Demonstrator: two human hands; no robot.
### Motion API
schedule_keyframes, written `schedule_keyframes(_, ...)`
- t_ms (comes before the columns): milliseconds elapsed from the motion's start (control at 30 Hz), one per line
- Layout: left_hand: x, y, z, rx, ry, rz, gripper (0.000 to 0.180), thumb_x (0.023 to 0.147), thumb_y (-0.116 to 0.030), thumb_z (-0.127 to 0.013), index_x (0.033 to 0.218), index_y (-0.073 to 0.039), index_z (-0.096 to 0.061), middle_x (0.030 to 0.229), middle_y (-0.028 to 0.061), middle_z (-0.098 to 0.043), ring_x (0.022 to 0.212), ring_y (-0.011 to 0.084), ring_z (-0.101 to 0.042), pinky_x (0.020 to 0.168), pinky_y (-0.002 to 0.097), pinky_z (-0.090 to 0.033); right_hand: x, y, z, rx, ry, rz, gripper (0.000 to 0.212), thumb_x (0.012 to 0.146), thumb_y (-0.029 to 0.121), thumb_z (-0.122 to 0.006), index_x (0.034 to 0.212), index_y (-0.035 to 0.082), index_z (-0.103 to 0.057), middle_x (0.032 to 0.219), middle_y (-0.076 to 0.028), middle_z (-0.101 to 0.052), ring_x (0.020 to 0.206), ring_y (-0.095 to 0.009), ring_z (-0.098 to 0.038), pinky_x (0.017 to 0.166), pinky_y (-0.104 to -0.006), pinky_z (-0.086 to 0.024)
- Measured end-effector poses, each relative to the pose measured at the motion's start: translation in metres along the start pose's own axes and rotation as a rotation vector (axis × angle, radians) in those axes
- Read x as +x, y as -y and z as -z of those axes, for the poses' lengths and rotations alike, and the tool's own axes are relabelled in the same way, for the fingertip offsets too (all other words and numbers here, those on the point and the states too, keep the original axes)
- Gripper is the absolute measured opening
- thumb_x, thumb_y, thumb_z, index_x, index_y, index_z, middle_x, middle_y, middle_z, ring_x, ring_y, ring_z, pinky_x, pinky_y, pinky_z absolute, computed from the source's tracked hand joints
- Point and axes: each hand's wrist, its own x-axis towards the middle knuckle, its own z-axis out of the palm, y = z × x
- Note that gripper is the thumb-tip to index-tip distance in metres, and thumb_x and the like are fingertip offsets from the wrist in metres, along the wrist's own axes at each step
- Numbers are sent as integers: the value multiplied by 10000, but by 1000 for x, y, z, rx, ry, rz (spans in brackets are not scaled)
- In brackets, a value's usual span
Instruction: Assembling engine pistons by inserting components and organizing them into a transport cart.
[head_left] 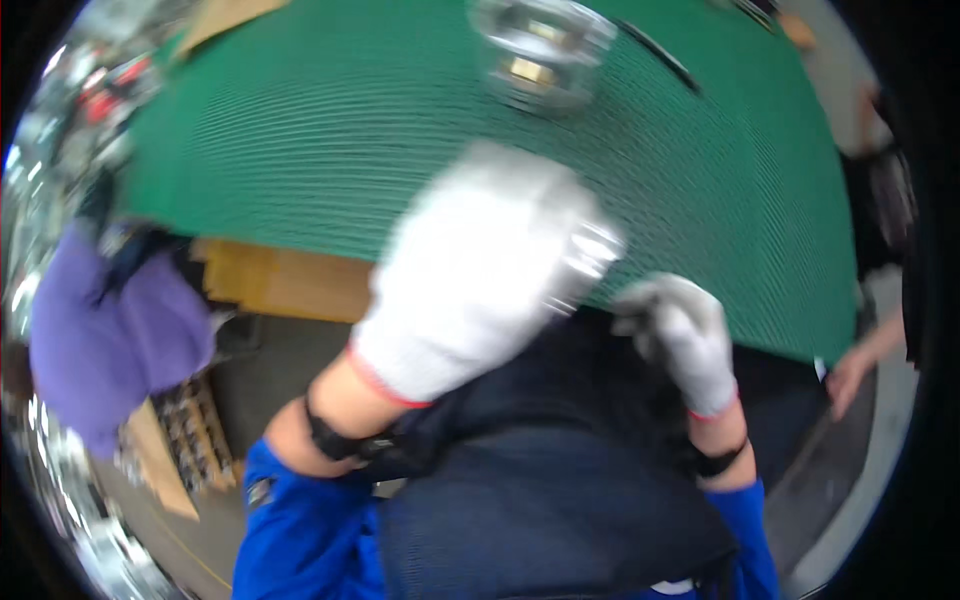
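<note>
My left hand (pixel 480 265), in a white knitted glove with a red cuff, is raised over the near edge of a green ribbed mat (pixel 300 130). It is closed on a shiny silvery metal part (pixel 590 252); motion blur hides the part's exact shape. Lower and to the right, my right hand (pixel 685 335) wears the same kind of glove. Its fingers are loosely bent and a little apart at the mat's edge, with nothing visible in them. Beyond both hands stands a clear round container (pixel 590 65) with yellowish pieces showing inside.
A black pen-like stick (pixel 660 55) lies right of the container. At the right edge another person's hand (pixel 850 380) touches the table corner. Purple cloth-like covering (pixel 120 330) hangs at the left, near brown cardboard (pixel 290 282) under the mat and a box of small parts (pixel 190 430).
</note>
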Motion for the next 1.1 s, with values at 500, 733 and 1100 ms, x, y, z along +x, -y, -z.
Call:
schedule_keyframes(500, 23, 3, -17, 113, 84, -92, 500, 700, -188, -700, 1168, -50, -585, 1138, 127, -617, 1082, 328, -599, 972, 458, -468, 26, 24, -10, -582, -224, 341, 262, 889, 259, -591, 731, 57, -645, 668, -97, -629, 591, -268, -629, 565, -369, -519)
schedule_keyframes(733, 73, 27, -30, 93, 379, 1, 318, 774, -170, -653, 1078, -77, -647, 995, 142, -666, 946, 343, -638, 833, 414, -514, 30, 25, -5, -1001, -230, 573, 200, 845, 273, -662, 742, 104, -633, 632, -65, -588, 583, -257, -627, 554, -369, -524)
schedule_keyframes(1100, 95, 28, -29, 162, 540, -32, 291, 799, -118, -625, 1085, -83, -669, 964, 175, -679, 921, 354, -661, 799, 413, -541, 20, 37, 3, -1335, 151, 397, 299, 865, 349, -636, 721, 88, -634, 616, -85, -587, 555, -273, -624, 523, -389, -510)
